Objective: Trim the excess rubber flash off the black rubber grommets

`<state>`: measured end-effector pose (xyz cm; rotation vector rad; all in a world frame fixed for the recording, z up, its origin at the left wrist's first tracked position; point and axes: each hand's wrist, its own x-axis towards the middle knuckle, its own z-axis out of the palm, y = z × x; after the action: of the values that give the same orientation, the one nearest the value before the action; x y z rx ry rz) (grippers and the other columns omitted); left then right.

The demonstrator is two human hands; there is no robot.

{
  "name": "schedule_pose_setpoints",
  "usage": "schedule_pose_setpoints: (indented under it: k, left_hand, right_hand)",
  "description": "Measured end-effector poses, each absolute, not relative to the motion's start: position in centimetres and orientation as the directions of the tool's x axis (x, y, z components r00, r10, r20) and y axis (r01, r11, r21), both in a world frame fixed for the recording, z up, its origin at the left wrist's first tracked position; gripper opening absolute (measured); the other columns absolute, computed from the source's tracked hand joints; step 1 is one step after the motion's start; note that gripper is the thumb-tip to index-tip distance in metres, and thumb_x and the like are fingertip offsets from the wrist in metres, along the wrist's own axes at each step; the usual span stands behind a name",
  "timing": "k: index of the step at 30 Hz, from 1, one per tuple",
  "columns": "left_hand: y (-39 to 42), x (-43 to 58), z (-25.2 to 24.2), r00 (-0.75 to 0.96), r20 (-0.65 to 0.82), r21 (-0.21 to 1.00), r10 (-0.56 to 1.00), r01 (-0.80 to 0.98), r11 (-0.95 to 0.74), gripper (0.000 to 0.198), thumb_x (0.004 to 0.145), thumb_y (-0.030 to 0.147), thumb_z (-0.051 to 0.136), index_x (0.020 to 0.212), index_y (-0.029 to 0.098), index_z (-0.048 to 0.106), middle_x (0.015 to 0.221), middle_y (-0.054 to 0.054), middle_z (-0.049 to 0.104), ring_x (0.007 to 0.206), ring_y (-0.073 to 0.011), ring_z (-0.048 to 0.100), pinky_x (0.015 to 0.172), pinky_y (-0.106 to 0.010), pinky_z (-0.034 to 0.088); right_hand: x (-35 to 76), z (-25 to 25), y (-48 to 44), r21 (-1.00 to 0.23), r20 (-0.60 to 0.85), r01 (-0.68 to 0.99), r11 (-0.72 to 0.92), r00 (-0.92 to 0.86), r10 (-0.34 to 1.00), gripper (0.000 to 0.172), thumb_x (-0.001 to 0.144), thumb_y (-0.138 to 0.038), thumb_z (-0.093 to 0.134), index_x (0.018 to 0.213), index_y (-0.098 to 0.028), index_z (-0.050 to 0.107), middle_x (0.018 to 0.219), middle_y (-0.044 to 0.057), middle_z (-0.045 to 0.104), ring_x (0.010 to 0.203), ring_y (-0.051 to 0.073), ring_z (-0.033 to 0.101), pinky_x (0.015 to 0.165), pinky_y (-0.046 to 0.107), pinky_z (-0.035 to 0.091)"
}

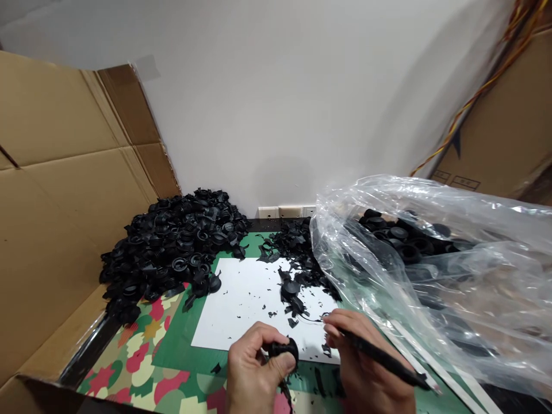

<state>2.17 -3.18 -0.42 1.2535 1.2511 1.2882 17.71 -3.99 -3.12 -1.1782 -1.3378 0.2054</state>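
Observation:
My left hand is closed around a small black rubber part, holding it just above the near edge of a white sheet. My right hand grips a thin black tool like a pen; its tip points left toward the part. Black trimmings lie scattered on the sheet in front of both hands.
A big heap of black rubber parts lies at the back left against a cardboard wall. A clear plastic bag with more black parts sits at the right. Underneath are a green mat and a patterned cloth.

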Motion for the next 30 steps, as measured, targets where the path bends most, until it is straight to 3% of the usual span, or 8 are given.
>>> schedule_pose_setpoints:
  k: [3, 6, 11, 16, 20, 24, 30]
  left_hand:
    - [-2.7, 1.6, -1.0, -0.055, -0.044, 0.998, 0.998, -0.035, 0.043, 0.012, 0.053, 0.012, 0.071, 0.065, 0.016, 0.072, 0.055, 0.003, 0.057, 0.049, -0.0099, 0.041, 0.047, -0.02, 0.032]
    - [-2.4, 1.4, -1.4, -0.033, -0.103, 0.992, 0.994, -0.083, 0.1, 0.015, 0.054, 0.013, 0.072, 0.069, 0.016, 0.072, 0.055, 0.003, 0.057, 0.049, -0.009, 0.04, 0.048, -0.019, 0.032]
    - [-2.2, 1.5, -1.4, -0.04, -0.115, 0.988, 0.993, -0.105, 0.111, 0.015, 0.054, 0.011, 0.072, 0.068, 0.015, 0.071, 0.054, 0.003, 0.056, 0.049, -0.0086, 0.04, 0.048, -0.019, 0.032]
    - [-2.1, 1.4, -1.5, -0.047, -0.114, 0.988, 0.992, -0.113, 0.108, 0.016, 0.052, 0.015, 0.075, 0.068, 0.016, 0.072, 0.049, 0.005, 0.051, 0.045, -0.0076, 0.036, 0.045, -0.019, 0.03]
    - [-2.1, 1.4, -1.6, -0.067, -0.127, 0.987, 0.99, -0.104, 0.119, 0.018, 0.052, 0.015, 0.075, 0.069, 0.016, 0.072, 0.05, 0.005, 0.051, 0.045, -0.0074, 0.036, 0.044, -0.019, 0.03]
    - [-2.3, 1.8, -1.4, -0.122, -0.111, 0.988, 0.986, -0.123, 0.096, 0.02, 0.05, 0.016, 0.076, 0.069, 0.015, 0.073, 0.052, 0.003, 0.056, 0.044, -0.0073, 0.038, 0.044, -0.019, 0.03]
    - [-2.3, 2.1, -0.6, -0.129, -0.086, 0.987, 0.988, -0.149, 0.067, 0.021, 0.049, 0.013, 0.075, 0.069, 0.016, 0.073, 0.053, 0.003, 0.06, 0.046, -0.0072, 0.042, 0.046, -0.018, 0.033]
  right_hand:
    - [17.9, -3.0, -3.9, -0.888, 0.437, 0.343, 0.306, 0.422, 0.794, 0.012, 0.083, -0.034, 0.059, 0.082, -0.023, 0.066, 0.08, 0.005, 0.066, 0.054, 0.017, 0.06, 0.053, 0.029, 0.052]
    - [17.5, -3.0, -4.1, -0.958, 0.277, 0.188, 0.218, 0.405, 0.871, 0.021, 0.08, -0.043, 0.061, 0.084, -0.022, 0.067, 0.085, 0.005, 0.065, 0.058, 0.017, 0.062, 0.055, 0.027, 0.055]
    - [17.2, -3.4, -4.3, -0.97, 0.241, 0.078, 0.228, 0.296, 0.924, 0.024, 0.079, -0.043, 0.062, 0.083, -0.02, 0.068, 0.09, 0.008, 0.065, 0.07, 0.021, 0.065, 0.056, 0.028, 0.058]
    - [17.0, -2.6, -4.4, -0.984, 0.126, -0.071, 0.161, 0.355, 0.926, 0.031, 0.077, -0.048, 0.064, 0.082, -0.018, 0.068, 0.087, 0.007, 0.066, 0.056, 0.015, 0.059, 0.05, 0.026, 0.052]
    - [16.9, -1.7, -4.5, -0.985, 0.041, -0.147, 0.089, 0.304, 0.952, 0.033, 0.075, -0.049, 0.065, 0.082, -0.016, 0.066, 0.073, 0.004, 0.065, 0.053, 0.016, 0.057, 0.051, 0.027, 0.048]
    - [16.6, -1.0, -4.5, -0.972, -0.012, -0.233, 0.038, 0.209, 0.978, 0.033, 0.075, -0.049, 0.065, 0.079, -0.016, 0.062, 0.052, -0.002, 0.056, 0.051, 0.015, 0.054, 0.05, 0.026, 0.043]
    - [15.6, -0.8, -4.2, -0.967, -0.087, -0.247, -0.063, 0.085, 0.993, 0.035, 0.072, -0.052, 0.065, 0.073, -0.018, 0.06, 0.051, -0.007, 0.043, 0.04, 0.009, 0.039, 0.037, 0.02, 0.033]
